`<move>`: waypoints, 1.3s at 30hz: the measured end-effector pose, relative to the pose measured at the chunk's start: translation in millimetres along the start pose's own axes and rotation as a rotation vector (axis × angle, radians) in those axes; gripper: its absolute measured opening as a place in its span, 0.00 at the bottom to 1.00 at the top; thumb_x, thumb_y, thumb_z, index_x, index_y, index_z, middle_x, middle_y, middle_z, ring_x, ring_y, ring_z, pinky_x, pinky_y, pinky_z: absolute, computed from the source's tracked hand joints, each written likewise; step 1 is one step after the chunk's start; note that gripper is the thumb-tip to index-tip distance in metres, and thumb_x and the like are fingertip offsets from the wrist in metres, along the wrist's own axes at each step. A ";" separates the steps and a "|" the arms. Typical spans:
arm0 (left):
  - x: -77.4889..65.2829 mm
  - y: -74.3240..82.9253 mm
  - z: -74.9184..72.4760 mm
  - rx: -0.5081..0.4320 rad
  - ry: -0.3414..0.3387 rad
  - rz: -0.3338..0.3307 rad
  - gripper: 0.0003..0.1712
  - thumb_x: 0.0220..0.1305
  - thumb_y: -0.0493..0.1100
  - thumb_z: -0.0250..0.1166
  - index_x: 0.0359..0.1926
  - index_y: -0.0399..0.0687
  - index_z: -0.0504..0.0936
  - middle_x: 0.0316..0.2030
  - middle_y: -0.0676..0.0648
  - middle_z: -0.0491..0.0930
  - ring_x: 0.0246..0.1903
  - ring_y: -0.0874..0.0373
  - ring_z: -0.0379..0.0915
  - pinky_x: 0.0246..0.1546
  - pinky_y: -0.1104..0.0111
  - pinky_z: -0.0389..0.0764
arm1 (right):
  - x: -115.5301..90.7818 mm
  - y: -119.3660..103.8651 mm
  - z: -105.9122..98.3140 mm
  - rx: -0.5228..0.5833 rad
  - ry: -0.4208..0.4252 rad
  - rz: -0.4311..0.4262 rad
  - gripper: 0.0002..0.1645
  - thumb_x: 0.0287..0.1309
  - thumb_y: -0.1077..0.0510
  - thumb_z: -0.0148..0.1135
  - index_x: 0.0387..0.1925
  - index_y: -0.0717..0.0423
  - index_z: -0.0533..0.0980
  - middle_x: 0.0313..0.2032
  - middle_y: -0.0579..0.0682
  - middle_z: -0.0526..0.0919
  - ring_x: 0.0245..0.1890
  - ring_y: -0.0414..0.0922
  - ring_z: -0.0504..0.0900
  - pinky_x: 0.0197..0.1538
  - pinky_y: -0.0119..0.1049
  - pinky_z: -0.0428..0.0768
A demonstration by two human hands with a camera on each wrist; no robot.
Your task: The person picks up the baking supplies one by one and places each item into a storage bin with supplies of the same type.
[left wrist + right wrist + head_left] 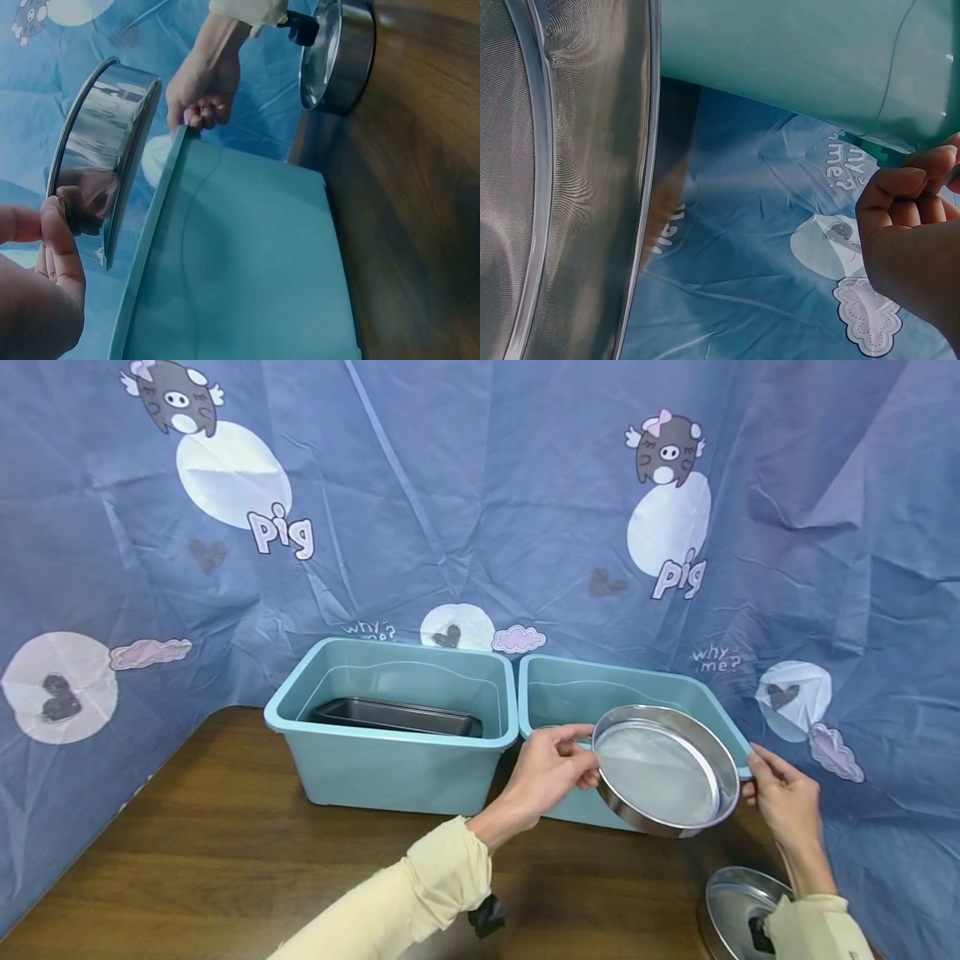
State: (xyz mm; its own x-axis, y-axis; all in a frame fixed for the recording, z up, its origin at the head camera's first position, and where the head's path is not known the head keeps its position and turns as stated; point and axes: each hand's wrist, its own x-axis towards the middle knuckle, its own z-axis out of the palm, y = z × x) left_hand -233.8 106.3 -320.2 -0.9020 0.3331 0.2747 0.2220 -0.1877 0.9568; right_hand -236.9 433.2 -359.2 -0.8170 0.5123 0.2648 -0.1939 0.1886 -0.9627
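Observation:
My left hand [549, 768] pinches the near-left rim of a round metal sieve [656, 774]. Its fine mesh shows in the right wrist view. The sieve is tilted, held above the front edge of the right-hand blue-green plastic bin [581, 810]. At that bin's right front corner, my right hand [789, 800] grips the rim between thumb and curled fingers. Part of a metal thing shows inside this bin, mostly hidden behind my left hand. A second round metal vessel [738, 906] rests on the table under my right forearm, which partly covers it.
Left of the first bin stands a matching blue-green bin [397, 777] with a dark loaf pan [397, 717] inside. Both bins stand on a brown wooden table [187, 860], close to a blue printed cloth [450, 485] behind. Small black devices hang at both wrists.

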 end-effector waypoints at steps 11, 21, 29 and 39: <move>12.6 -1.0 -0.1 -0.043 0.050 -0.006 0.25 0.63 0.25 0.62 0.62 0.29 0.79 0.27 0.42 0.84 0.22 0.63 0.77 0.28 0.73 0.81 | -0.6 0.0 0.7 -0.012 -0.006 -0.025 0.22 0.73 0.62 0.59 0.31 0.27 0.82 0.13 0.42 0.77 0.11 0.33 0.74 0.17 0.23 0.73; 22.5 0.5 5.8 -0.062 0.104 -0.032 0.24 0.64 0.26 0.63 0.62 0.30 0.80 0.24 0.47 0.83 0.21 0.62 0.78 0.30 0.71 0.84 | -0.7 0.4 1.8 0.002 -0.007 -0.056 0.23 0.72 0.63 0.59 0.31 0.27 0.83 0.12 0.42 0.77 0.11 0.33 0.73 0.16 0.22 0.72; 28.6 3.7 6.2 -0.064 0.138 -0.057 0.25 0.63 0.28 0.64 0.63 0.32 0.80 0.24 0.47 0.82 0.21 0.63 0.77 0.31 0.68 0.85 | 1.4 0.1 0.6 -0.004 0.002 -0.054 0.22 0.72 0.63 0.59 0.32 0.29 0.83 0.12 0.42 0.77 0.10 0.33 0.73 0.16 0.22 0.73; 37.7 5.7 5.8 -0.069 0.176 -0.068 0.26 0.63 0.27 0.63 0.63 0.34 0.80 0.24 0.48 0.82 0.21 0.63 0.78 0.32 0.68 0.86 | 0.2 1.1 -0.1 0.003 -0.016 -0.045 0.26 0.73 0.65 0.57 0.31 0.26 0.83 0.12 0.42 0.77 0.11 0.32 0.74 0.16 0.21 0.72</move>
State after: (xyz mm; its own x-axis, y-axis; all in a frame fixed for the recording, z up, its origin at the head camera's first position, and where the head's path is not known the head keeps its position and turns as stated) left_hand -264.4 123.1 -303.9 -0.9663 0.1814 0.1825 0.1376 -0.2350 0.9622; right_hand -237.2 433.5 -360.2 -0.8159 0.4899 0.3071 -0.2323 0.2086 -0.9500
